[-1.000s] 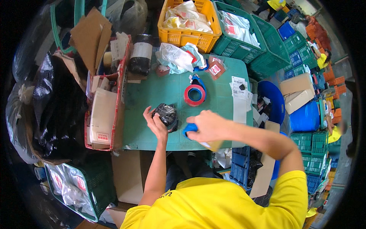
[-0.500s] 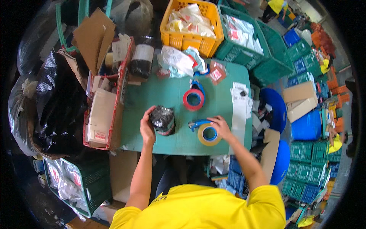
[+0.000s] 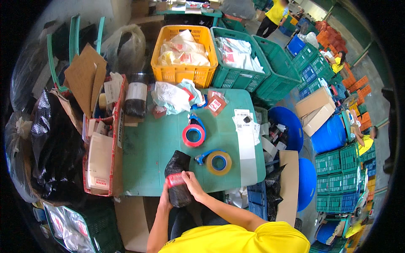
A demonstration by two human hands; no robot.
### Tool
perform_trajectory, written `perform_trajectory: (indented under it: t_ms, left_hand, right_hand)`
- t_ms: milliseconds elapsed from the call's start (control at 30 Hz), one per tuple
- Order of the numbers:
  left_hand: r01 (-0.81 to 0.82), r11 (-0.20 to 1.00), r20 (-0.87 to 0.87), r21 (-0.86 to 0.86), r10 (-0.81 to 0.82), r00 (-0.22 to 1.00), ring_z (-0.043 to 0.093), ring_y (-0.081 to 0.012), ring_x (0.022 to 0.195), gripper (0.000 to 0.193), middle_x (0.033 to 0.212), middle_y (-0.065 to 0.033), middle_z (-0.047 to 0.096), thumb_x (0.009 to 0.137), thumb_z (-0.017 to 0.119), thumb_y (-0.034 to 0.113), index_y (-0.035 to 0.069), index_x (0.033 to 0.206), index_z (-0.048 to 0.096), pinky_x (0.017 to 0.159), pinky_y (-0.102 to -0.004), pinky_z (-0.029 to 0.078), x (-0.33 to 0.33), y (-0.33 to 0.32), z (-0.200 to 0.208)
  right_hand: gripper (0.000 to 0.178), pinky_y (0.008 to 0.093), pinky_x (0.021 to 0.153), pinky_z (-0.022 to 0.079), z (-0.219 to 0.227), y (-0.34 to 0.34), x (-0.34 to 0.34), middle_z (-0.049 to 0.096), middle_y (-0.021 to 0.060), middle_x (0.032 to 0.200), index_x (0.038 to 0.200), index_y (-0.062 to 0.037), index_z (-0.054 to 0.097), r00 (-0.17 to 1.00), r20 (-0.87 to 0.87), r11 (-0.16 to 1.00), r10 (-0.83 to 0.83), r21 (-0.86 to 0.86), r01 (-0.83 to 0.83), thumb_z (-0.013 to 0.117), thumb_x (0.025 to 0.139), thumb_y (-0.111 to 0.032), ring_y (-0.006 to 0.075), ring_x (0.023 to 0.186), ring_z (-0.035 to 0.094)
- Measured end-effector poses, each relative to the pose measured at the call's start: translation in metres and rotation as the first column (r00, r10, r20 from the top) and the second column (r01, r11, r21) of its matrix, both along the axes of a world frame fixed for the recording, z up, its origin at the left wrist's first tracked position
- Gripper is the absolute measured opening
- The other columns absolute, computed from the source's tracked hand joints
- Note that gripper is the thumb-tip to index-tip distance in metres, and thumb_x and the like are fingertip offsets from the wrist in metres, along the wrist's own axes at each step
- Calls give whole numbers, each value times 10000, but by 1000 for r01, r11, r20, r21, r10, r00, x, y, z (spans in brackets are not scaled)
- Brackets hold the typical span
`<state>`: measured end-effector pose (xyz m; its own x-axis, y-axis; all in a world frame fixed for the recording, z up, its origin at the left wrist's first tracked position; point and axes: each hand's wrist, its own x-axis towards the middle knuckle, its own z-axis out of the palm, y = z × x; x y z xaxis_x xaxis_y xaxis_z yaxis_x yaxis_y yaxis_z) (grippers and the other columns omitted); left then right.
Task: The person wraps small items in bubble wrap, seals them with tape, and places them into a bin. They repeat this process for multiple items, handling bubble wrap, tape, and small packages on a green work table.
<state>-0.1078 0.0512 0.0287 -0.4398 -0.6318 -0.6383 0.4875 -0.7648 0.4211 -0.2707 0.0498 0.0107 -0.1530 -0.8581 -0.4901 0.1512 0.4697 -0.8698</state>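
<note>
Both hands hold a parcel wrapped in black plastic [image 3: 179, 195], with a red band around its middle. It is at the table's near edge, its narrower end pointing away from me. My left hand [image 3: 165, 199] grips its left side, the fingers partly hidden behind it. My right hand [image 3: 193, 187] presses on the red band from the right. Just beyond, a blue tape dispenser with a clear yellowish roll [image 3: 226, 163] lies on the green table [image 3: 145, 164]. Farther back is another blue dispenser with a red tape roll [image 3: 186, 135].
Label sheets [image 3: 247, 143] lie along the table's right side. At its far edge are crumpled white bags [image 3: 168, 98] and a black-wrapped roll [image 3: 136, 95]. A red-edged carton [image 3: 119, 139] stands left. Yellow [image 3: 200, 77] and green crates [image 3: 228, 79] hold bags behind. Blue tubs [image 3: 307, 183] stand right.
My right hand has left the clear-tape dispenser and moved left onto the black parcel. The parcel has come nearer to me and now shows its red band. The view has shifted, revealing more background.
</note>
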Motion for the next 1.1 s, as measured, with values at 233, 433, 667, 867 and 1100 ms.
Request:
perform_trajectory:
  t_ms: [233, 433, 667, 867, 1100]
  left_hand:
    - [162, 613, 440, -774, 335, 834, 509, -293, 1291, 1197, 1403, -134, 466, 574, 947, 116, 48, 1510, 203, 1112, -424, 402, -14, 2, 34]
    - [348, 419, 537, -839, 535, 652, 378, -392, 1401, 1193, 1512, -240, 353, 634, 916, 169, 14, 1552, 170, 1164, -473, 318, -9, -12, -8]
    - [443, 388, 587, -808, 600, 544, 428, -438, 1342, 1061, 1502, -290, 358, 625, 932, 266, 107, 1524, 391, 1114, -486, 359, -1, -28, 3]
    - [750, 176, 704, -638, 528, 475, 513, -376, 1248, 647, 1190, -145, 642, 625, 895, 310, 59, 1185, 689, 1062, -488, 400, 21, -64, 51]
    - [691, 26, 489, -722, 726, 483, 642, -352, 1043, 269, 1071, -155, 674, 740, 734, -35, -24, 1003, 679, 886, -436, 532, 0, -50, 70]
  right_hand:
    - [628, 380, 1094, 382, 99, -56, -20, 607, 115, 1355, 1293, -5, 599, 698, 557, 893, 449, -284, -348, 457, 1021, -553, 243, 1237, 566]
    - [335, 526, 1022, 395, 169, -48, -19, 679, 107, 1034, 1048, -69, 694, 348, -937, 346, 44, -312, -885, 697, 805, -299, 252, 1063, 635]
    - [366, 455, 953, 488, 143, -41, -41, 650, 96, 1092, 1095, -72, 676, 759, -646, 603, -88, -641, -475, 801, 753, -108, 265, 1057, 639]
    - [581, 428, 996, 489, 69, -43, -22, 484, 143, 1406, 1257, -56, 610, 935, -313, 763, 165, -560, -322, 840, 724, -71, 349, 1183, 583]
    - [416, 430, 1069, 428, 68, -63, -32, 608, 106, 1334, 1152, -47, 616, 672, -731, 361, 119, -599, -715, 674, 754, 62, 313, 1268, 549]
